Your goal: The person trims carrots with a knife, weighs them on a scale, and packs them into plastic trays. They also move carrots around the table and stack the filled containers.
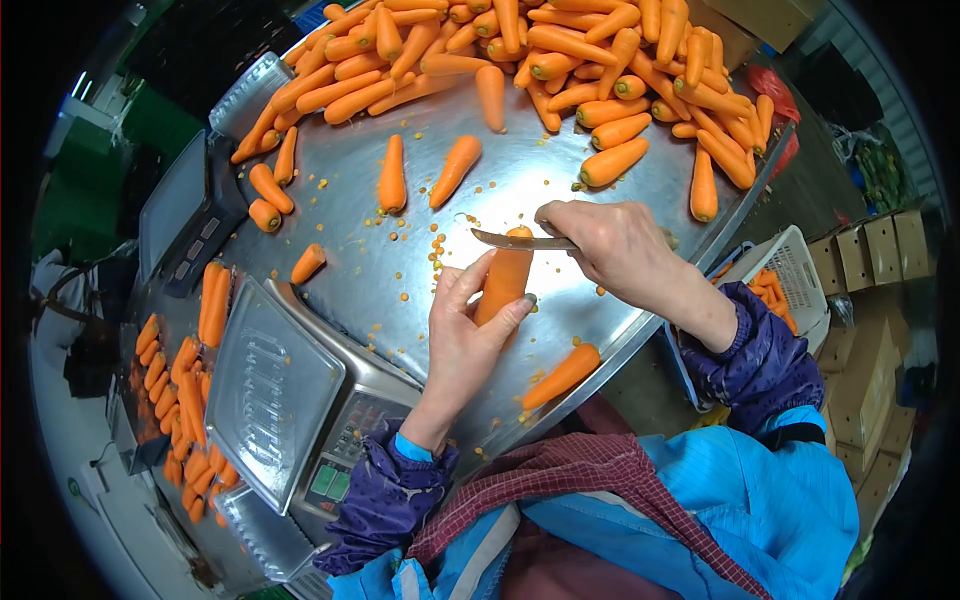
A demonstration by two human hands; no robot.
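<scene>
My left hand (468, 325) is wrapped round a carrot (508, 278), its top end pointing away from me. In my right hand (612, 240) is a knife (510, 240) with a short curved blade, which lies across the carrot near its top end. The knife's handle is mostly hidden in my fist. A loose carrot (562, 376) rests on the metal table near the edge, right of my left hand. Two more carrots, one of them a tapered carrot (456, 172), lie beyond the blade. Small orange cut ends (437, 243) are scattered about my hands.
A large carrot pile (560, 50) covers the far side of the metal table (340, 220). At the left stands a digital scale (335, 440) with a clear plastic tray (275, 385) on it, beside more carrots (190, 390). A white crate (795, 275) of carrots and cardboard boxes (870, 370) are at the right.
</scene>
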